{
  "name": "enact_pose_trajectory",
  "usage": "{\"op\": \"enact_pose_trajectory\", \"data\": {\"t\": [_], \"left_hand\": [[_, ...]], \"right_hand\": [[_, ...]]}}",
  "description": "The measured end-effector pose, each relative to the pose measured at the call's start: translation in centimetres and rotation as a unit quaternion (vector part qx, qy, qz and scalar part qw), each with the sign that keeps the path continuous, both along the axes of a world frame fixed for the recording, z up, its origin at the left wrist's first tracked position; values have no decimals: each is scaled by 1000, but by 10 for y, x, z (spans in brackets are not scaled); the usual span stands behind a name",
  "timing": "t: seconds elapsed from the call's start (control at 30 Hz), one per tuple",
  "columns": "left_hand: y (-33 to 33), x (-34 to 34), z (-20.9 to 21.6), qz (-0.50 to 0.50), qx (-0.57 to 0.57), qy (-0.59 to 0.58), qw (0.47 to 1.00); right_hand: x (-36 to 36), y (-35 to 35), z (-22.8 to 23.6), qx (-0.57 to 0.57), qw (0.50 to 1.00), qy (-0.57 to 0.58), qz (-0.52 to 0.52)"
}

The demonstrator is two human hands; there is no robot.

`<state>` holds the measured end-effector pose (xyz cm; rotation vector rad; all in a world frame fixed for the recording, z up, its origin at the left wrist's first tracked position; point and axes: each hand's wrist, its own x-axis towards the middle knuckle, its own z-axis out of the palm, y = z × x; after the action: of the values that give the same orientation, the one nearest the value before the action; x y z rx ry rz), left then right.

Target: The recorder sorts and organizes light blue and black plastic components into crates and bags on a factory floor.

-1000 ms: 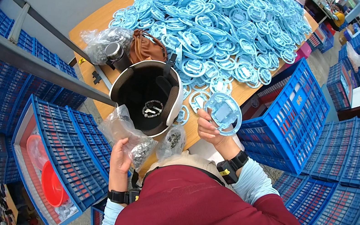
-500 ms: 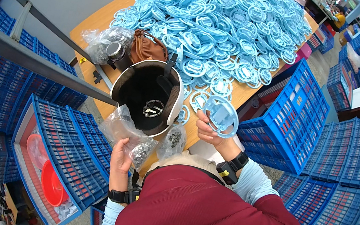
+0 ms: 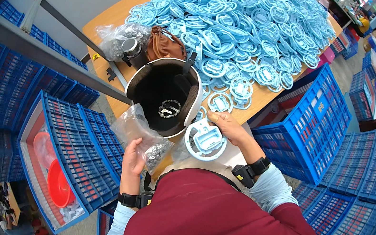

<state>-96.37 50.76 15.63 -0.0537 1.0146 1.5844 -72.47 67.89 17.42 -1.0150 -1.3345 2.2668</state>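
Near ring part (image 3: 207, 141): pale blue plastic, smooth, faintly glossy. Far heap of parts (image 3: 239, 26): same plastic, same sheen. Near bag (image 3: 133, 120): clear film, crinkled, shiny; small pieces (image 3: 156, 152) inside look metallic, bright. Tabletop (image 3: 115, 16): wood-look, smooth, light sheen. Helmet (image 3: 195, 100): white smooth shell, dark matt lining. Brown pouch (image 3: 167, 46): soft, creased (leather or cloth, cannot tell). Right crate (image 3: 314, 123): blue plastic, latticed. Left bowl (image 3: 58, 186): red plastic, glossy. Shirt (image 3: 222, 213): maroon cloth, matt.
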Motion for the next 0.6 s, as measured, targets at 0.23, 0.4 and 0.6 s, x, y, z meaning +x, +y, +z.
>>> {"op": "enact_pose_trajectory", "data": {"t": [0.23, 0.4, 0.6], "left_hand": [[2, 2, -2, 7, 0, -34, 999], [0, 2, 1, 14, 4, -43, 999], [2, 4, 0, 26, -4, -25, 999]], "right_hand": [[2, 0, -9, 41, 999, -22, -4], [5, 2, -13, 5, 998, -55, -6], [7, 2, -10, 4, 997, -74, -23]]}}
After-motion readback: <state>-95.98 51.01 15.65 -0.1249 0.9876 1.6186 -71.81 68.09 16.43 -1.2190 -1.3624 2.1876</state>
